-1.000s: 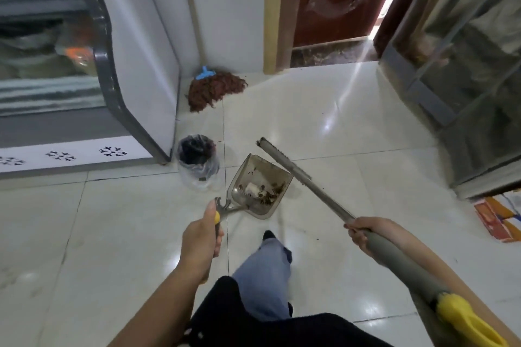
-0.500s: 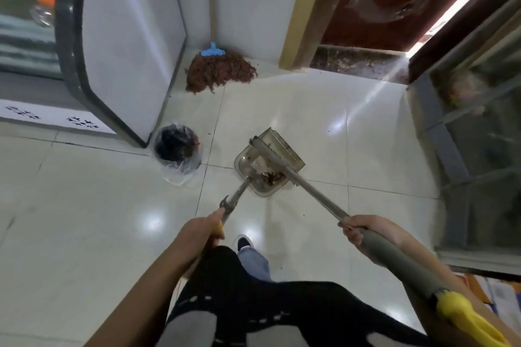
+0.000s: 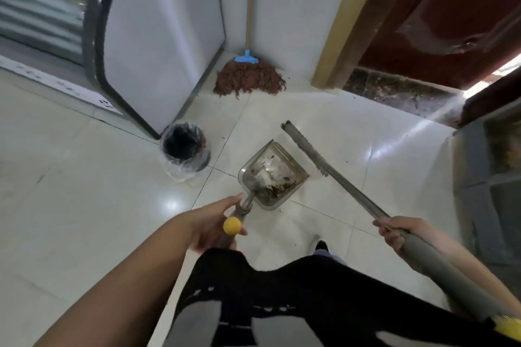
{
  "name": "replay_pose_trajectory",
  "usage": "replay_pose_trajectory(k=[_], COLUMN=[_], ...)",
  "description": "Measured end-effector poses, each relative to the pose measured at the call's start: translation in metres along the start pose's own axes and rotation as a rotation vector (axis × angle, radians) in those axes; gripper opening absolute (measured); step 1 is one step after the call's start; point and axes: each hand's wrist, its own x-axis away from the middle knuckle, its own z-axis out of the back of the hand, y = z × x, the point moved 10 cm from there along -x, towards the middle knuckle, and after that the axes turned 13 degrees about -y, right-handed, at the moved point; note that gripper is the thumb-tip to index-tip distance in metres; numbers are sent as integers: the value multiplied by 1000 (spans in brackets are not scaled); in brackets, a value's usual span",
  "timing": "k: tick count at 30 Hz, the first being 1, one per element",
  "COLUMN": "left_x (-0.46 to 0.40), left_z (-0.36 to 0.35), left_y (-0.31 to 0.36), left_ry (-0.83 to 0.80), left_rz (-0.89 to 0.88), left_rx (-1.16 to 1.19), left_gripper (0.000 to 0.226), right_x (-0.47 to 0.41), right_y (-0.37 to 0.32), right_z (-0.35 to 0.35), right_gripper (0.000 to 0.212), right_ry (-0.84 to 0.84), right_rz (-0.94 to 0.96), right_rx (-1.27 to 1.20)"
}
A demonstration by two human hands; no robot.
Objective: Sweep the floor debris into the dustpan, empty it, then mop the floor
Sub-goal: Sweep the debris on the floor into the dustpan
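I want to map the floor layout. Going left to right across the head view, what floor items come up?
Lined bin → mop head → dustpan → broom head.

Two hands are in view — left (image 3: 210, 227) and right (image 3: 394, 234). One dustpan (image 3: 272, 176), one broom (image 3: 332, 175), one mop (image 3: 249, 76), one bin (image 3: 184, 149) — and one door (image 3: 451, 8).

No readable text, brand or no. anywhere. Only dark marks on the white strip (image 3: 64, 87) left of the bin (image 3: 184, 149), too blurred to tell letters from pattern.
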Motion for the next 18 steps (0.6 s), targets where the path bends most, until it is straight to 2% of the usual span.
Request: replay_pose_trajectory(k=[2, 4, 8, 11, 13, 16, 18], left_x=[-19, -41, -77, -93, -102, -113, -117], left_z=[-27, -57, -108, -124, -130, -118, -117], left_y=[4, 1, -14, -24, -32, -54, -60], left_ry=[-19, -37, -119, -45, 3, 172, 169], left_rz=[-28, -111, -244, -360, -375, -322, -287], left_rx=[85, 297, 621, 882, 1048, 1047, 985], left_gripper=[80, 72, 37, 31, 27, 37, 40], right_x=[-2, -2, -3, -10, -13, -14, -16], right_y=[-28, -53, -76, -81, -78, -66, -60], right_z=[23, 48, 82, 96, 102, 109, 113], right_gripper=[23, 22, 21, 20, 20, 21, 19], right_ry=[-6, 1, -11, 5, 10, 17, 8], right_rz=[-10, -41, -115, -173, -212, -255, -263], right_rx=[58, 129, 198, 255, 284, 286, 266])
